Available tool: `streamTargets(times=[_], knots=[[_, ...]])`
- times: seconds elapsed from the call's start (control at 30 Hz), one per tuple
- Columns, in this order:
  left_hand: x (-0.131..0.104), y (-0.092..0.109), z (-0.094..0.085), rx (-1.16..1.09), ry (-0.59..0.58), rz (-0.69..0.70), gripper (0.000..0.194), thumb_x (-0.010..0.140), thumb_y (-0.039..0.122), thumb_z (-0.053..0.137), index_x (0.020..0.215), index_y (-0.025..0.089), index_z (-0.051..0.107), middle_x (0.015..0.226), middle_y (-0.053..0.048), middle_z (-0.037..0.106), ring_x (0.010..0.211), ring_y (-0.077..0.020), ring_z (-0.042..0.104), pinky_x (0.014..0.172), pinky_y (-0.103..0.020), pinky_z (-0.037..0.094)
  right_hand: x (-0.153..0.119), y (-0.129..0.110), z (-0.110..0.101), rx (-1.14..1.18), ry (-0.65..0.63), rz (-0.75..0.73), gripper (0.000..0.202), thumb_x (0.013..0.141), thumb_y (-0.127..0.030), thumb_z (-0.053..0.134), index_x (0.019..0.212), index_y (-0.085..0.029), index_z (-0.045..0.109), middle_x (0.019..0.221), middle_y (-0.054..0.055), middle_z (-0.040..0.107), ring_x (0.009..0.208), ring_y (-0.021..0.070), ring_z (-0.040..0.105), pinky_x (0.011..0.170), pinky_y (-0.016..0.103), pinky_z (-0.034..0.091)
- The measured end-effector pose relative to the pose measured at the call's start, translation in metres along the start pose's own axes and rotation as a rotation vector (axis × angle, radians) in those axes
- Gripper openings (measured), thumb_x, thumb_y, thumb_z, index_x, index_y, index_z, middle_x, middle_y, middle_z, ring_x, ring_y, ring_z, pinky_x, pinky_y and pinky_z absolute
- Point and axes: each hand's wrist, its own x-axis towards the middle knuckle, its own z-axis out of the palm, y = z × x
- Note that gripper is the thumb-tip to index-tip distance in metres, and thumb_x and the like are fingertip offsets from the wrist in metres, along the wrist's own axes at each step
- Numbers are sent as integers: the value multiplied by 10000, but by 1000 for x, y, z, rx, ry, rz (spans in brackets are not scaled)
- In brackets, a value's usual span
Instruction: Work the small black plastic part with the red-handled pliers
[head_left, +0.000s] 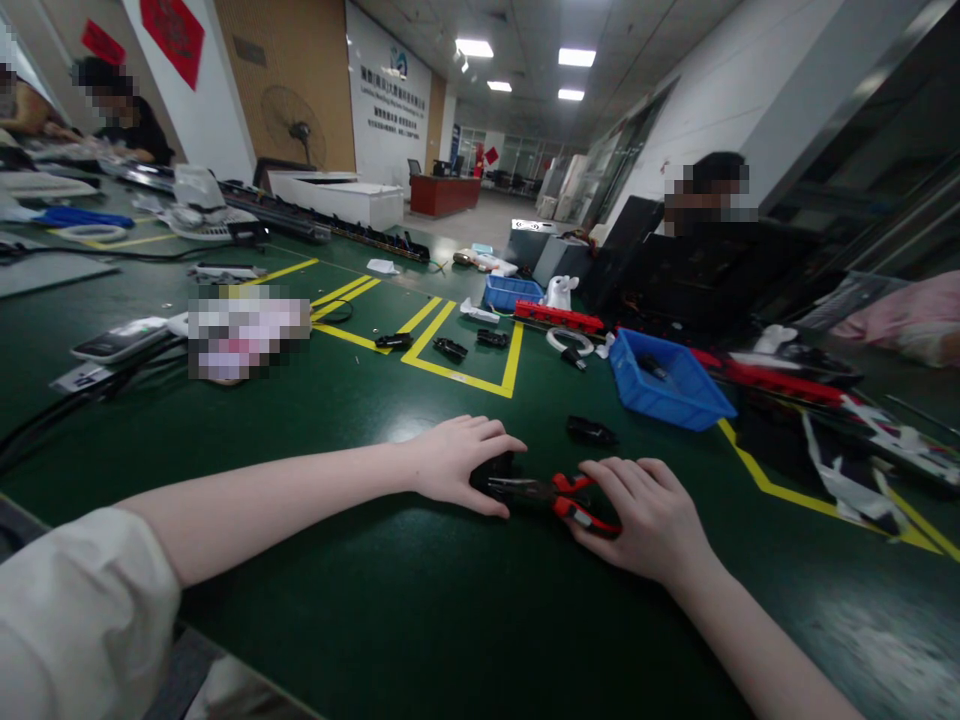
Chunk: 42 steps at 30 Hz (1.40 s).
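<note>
With my right hand I grip the red handles of a pair of pliers, its dark jaws pointing left. My left hand is closed around a small black part, holding it down at the green table. The tips of the pliers meet that part between my left thumb and fingers; whether they bite on it I cannot tell. Just beyond my right hand lies another black part. More such dark pieces sit farther off, by the yellow tape rectangle.
A blue bin stands to the right with dark items inside; a smaller blue bin is behind it. White cable, red strips and a pixelated flat object lie around. Other people work at the far left and across on the right.
</note>
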Motion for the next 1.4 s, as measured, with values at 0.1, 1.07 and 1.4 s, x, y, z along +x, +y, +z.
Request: streamTargets(times=[0.1,1.07,1.4], knots=[[0,0,0,-5,3,4,769,807,637,673,1390,183,457,1183,-117,592,1047,-274,591,888,-375,473,0,0,0,3,4,2,424,812,-407,639,1128,-124,616,976,128,711,831,238,644,792,395,432],[-1,0,1,31,19,18,816,818,705,617,1417,183,434,1190,-125,596,1058,-285,597,903,-382,466,-3,3,1,51,30,5,400,797,-399,635,1104,-144,604,945,118,713,776,224,644,752,388,436],[0,-1,1,32,11,25,785,833,726,575,1380,172,481,1164,-120,599,1042,-285,594,881,-380,464,-3,6,3,93,37,23,430,797,-414,643,1146,-168,597,989,111,722,833,243,663,829,427,429]])
